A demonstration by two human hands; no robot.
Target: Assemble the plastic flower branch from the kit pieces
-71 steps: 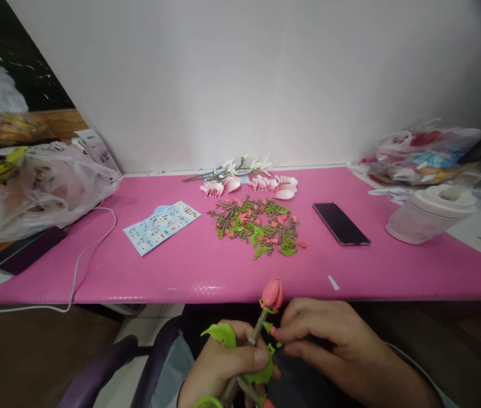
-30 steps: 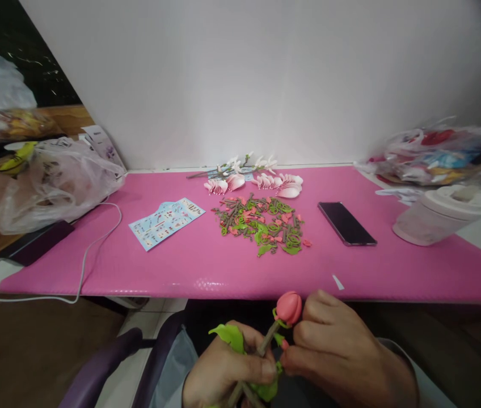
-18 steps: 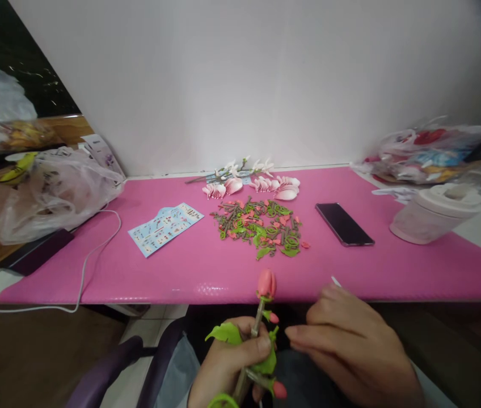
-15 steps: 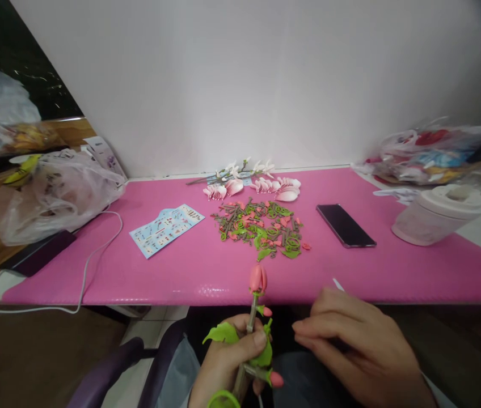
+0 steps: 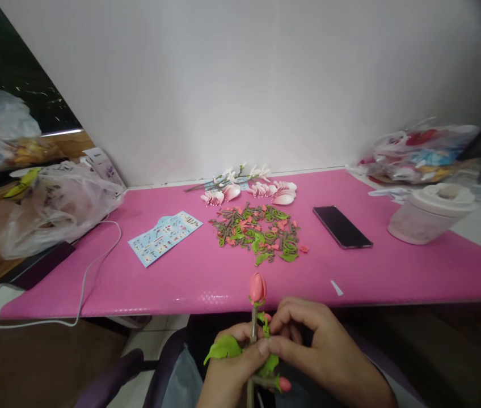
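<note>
My left hand (image 5: 236, 365) is closed around the grey-brown stem of a toy flower (image 5: 258, 288), held upright in front of the table's near edge. A coral-pink bud tops the stem. Green leaves (image 5: 224, 347) and small pink side buds (image 5: 283, 385) stick out from it. My right hand (image 5: 317, 345) is at the stem's right side, thumb and fingers closed on a small green side shoot (image 5: 265, 327) beside a little bud. Its fingertips partly hide that spot.
On the pink table mat (image 5: 172, 292) lie loose green, brown and pink pieces (image 5: 261, 232), pale pink petals and white blossoms (image 5: 240, 187), blue printed sheets (image 5: 166, 238), a phone (image 5: 342, 226) and a white scrap (image 5: 336, 288). A cup (image 5: 431, 212) stands right; plastic bags (image 5: 53, 204) and a cable lie left.
My right hand has moved left from beside the flower onto its side shoot, uncovering the white scrap. My left hand still holds the stem. The view has shifted slightly.
</note>
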